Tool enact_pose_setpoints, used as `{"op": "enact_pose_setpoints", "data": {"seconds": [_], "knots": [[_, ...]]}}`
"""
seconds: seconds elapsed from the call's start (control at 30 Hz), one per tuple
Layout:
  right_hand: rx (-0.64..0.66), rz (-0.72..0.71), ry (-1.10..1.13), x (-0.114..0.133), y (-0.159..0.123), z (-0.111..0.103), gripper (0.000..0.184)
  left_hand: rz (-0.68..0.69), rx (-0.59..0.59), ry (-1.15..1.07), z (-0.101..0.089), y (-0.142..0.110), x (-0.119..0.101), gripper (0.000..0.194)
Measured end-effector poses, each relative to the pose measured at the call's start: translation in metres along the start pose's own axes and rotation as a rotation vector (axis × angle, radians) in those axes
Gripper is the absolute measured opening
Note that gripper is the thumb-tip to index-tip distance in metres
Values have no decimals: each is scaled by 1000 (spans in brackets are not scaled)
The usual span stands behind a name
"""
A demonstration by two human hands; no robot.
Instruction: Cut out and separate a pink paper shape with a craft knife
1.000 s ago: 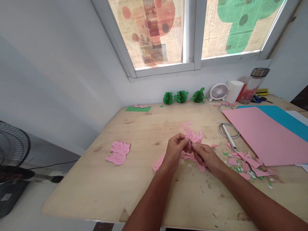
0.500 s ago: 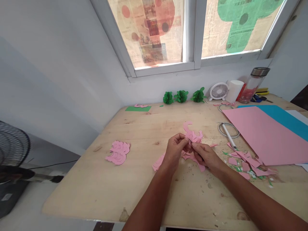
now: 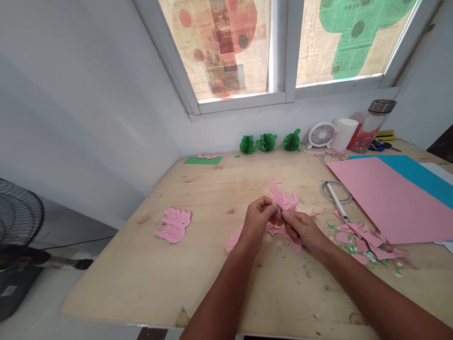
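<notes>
Between my two hands is a pink paper cutout with curved, hooked edges, raised a little over the wooden table. My left hand pinches it from the left, thumb and fingers pressed together. From the right, my right hand is closed on its lower edge, fingertips nearly touching those of the left. Beneath the hands lie more pink paper pieces, partly covered. A pink strip sticks out by my left wrist. Off to the left rests a pile of layered pink cutouts.
Pink and green scraps lie at the right, near a white pen and a grey ring. Pink sheets overlap blue ones. Along the wall stand green paper figures, a small fan and a glass bottle.
Almost nothing differs. Both hands stay in the same place with the pink cutout between them.
</notes>
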State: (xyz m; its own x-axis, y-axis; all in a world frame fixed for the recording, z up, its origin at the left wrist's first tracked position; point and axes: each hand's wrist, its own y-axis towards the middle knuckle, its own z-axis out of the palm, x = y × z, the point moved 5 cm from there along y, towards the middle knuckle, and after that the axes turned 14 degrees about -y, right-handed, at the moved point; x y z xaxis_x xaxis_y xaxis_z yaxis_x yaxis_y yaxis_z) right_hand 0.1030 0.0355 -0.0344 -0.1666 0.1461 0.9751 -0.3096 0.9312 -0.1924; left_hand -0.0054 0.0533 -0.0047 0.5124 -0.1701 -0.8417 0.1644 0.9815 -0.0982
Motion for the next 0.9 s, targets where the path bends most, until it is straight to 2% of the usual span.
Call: {"op": "enact_pose_setpoints", "data": {"seconds": [0.9], "knots": [[4, -5, 6, 0, 1, 0, 40, -7, 1, -9, -1, 1, 1, 20]]}}
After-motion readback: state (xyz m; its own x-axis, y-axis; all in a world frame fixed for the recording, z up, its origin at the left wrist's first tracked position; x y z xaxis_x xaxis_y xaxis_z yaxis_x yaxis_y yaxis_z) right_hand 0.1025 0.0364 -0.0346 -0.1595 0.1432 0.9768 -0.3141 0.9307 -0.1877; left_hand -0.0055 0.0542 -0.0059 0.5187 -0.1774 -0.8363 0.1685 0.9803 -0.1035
